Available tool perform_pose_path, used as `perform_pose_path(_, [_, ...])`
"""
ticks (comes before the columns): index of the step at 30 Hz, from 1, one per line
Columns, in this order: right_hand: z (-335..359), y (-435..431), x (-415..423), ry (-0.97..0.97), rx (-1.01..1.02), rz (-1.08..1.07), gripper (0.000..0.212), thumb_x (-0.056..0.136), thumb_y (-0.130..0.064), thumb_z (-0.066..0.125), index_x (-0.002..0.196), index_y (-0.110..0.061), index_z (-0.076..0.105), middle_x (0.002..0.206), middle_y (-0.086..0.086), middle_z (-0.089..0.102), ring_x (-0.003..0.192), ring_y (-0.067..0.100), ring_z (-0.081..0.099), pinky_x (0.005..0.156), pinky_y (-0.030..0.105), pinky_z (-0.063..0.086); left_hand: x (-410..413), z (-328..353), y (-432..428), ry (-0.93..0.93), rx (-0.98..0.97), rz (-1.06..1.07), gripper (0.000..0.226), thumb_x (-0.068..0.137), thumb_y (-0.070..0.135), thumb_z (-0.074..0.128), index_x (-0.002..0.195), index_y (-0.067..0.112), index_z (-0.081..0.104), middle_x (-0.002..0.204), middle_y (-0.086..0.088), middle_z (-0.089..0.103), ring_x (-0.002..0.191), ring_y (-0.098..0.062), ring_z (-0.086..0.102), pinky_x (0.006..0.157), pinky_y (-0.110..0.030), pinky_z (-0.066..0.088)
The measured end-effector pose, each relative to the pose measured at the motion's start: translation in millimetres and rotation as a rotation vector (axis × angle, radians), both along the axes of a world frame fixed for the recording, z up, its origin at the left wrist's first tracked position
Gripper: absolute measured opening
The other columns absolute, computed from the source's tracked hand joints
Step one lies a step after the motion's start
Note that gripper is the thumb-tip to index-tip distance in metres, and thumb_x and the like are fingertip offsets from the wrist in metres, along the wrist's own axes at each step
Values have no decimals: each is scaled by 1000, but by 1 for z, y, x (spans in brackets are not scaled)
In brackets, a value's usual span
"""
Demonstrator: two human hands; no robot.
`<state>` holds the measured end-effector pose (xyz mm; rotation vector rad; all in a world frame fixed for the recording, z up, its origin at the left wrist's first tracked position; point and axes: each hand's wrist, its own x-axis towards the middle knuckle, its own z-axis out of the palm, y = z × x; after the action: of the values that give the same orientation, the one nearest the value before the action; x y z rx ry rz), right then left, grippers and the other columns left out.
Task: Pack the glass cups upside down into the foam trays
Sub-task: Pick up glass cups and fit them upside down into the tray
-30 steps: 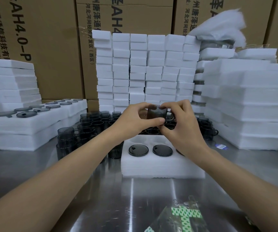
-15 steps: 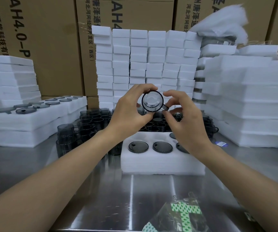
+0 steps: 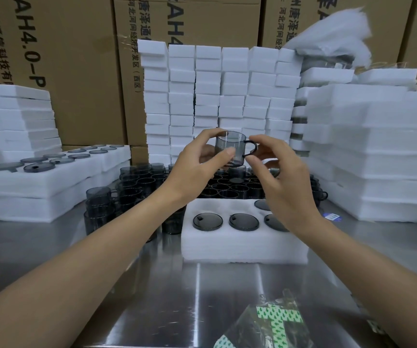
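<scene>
The left hand [image 3: 200, 163] grips a smoky grey glass cup [image 3: 230, 148] in mid-air. Its thumb lies across the smooth near wall and its fingers curl round the far side. The right hand [image 3: 284, 180] pinches the cup's thin dark loop handle [image 3: 252, 149] between forefinger and thumb, its other fingers loosely bent. The cup is a short, slightly tapered cylinder, translucent. Its wider end appears to face up, though the glare makes this hard to confirm.

Directly below both hands, a thick white foam tray [image 3: 240, 247] with a soft, fibrous surface sits on the brushed steel table [image 3: 127, 272]. Round pockets in the tray hold upturned cups [image 3: 207, 221] with their flat, glossy disc bases showing. The right wrist partly covers two of them.

Beyond the tray, under the held cup, stands a dense cluster of loose cups [image 3: 227, 188] with their mouths open. More of the same cups are stacked in short columns [image 3: 99, 199] beside the left forearm.

Behind the hands rises a wall of small rectangular foam blocks [image 3: 227, 84] against printed cardboard boxes [image 3: 77, 59]. Filled foam trays [image 3: 51, 177] lie out past the left arm. Tall piles of foam sheets [image 3: 378, 146] stand past the right arm. Near the body, between the forearms, lies a crinkled clear plastic bag [image 3: 270, 322] with green-and-white patterned contents.
</scene>
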<state>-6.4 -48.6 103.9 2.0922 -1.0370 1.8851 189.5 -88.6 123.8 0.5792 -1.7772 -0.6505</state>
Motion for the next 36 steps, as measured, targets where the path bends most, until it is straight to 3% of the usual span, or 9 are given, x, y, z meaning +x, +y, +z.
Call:
perform_pose_path(5, [3, -4, -3, -243, 221, 158, 17, 106, -31, 67, 122, -32, 73, 106, -11, 77, 102, 11, 72, 87, 25, 56, 1, 2, -1, -2, 35, 12, 52, 95, 55, 64, 137, 24, 63, 84, -3, 79, 80, -15, 75, 68, -20, 49])
perform_pose_path(10, [-1, -8, -1, -307, 372, 256, 16, 108, -33, 64, 112, -23, 75, 95, -12, 79, 93, 4, 74, 77, 17, 56, -1, 4, -3, 52, 132, 38, 53, 88, 71, 66, 94, 19, 75, 67, -11, 70, 66, -23, 68, 72, -37, 58])
perform_pose_path(12, [-3, -7, 1, -333, 417, 273, 20, 107, -35, 63, 110, -19, 75, 92, -11, 79, 90, 5, 75, 74, 18, 56, -1, 4, -3, 80, 156, 53, 60, 82, 77, 67, 87, 18, 75, 63, -11, 67, 63, -23, 66, 70, -34, 59])
perform_pose_path(16, [-2, -4, 5, -332, 555, 318, 33, 106, -47, 61, 113, -19, 75, 106, -4, 80, 101, 12, 77, 86, 31, 62, -2, 4, -2, 101, 177, 50, 60, 86, 74, 67, 103, 17, 76, 63, -4, 68, 62, -16, 66, 74, -38, 57])
perform_pose_path(22, [-4, -2, 8, -304, 647, 413, 31, 99, -49, 71, 117, -24, 77, 112, -9, 81, 106, 6, 76, 82, 21, 61, -3, 3, 1, 19, 152, 62, 50, 90, 69, 65, 111, 25, 75, 73, -2, 74, 67, -15, 70, 71, -32, 49])
perform_pose_path(26, [-1, -3, 4, -423, 671, 417, 36, 93, -52, 77, 118, -26, 77, 114, -6, 81, 113, 14, 75, 101, 44, 55, -2, 3, -1, -103, 223, 34, 47, 90, 68, 59, 111, 30, 74, 89, 4, 78, 76, -13, 74, 73, -30, 49])
perform_pose_path(31, [4, 0, -4, -394, 479, 341, 30, 88, -34, 83, 115, -26, 75, 107, -4, 79, 102, 13, 75, 85, 32, 59, -1, -7, -5, -289, 205, 3, 55, 90, 47, 81, 140, 46, 58, 118, 11, 75, 103, -14, 76, 88, -37, 59])
perform_pose_path(33, [2, 1, -3, -290, 461, 305, 27, 90, -26, 84, 114, -28, 73, 104, -8, 77, 100, 13, 74, 79, 32, 60, -3, -10, -5, -291, 155, -42, 60, 89, 38, 87, 139, 52, 58, 120, 11, 73, 101, -20, 78, 100, -49, 61])
perform_pose_path(36, [-2, 1, 2, -186, 453, 324, 26, 93, -14, 82, 114, -23, 70, 104, -6, 77, 99, 13, 74, 81, 24, 57, -5, -11, -4, -247, 97, -85, 53, 82, 34, 90, 129, 43, 67, 113, 4, 77, 97, -31, 79, 101, -55, 60])
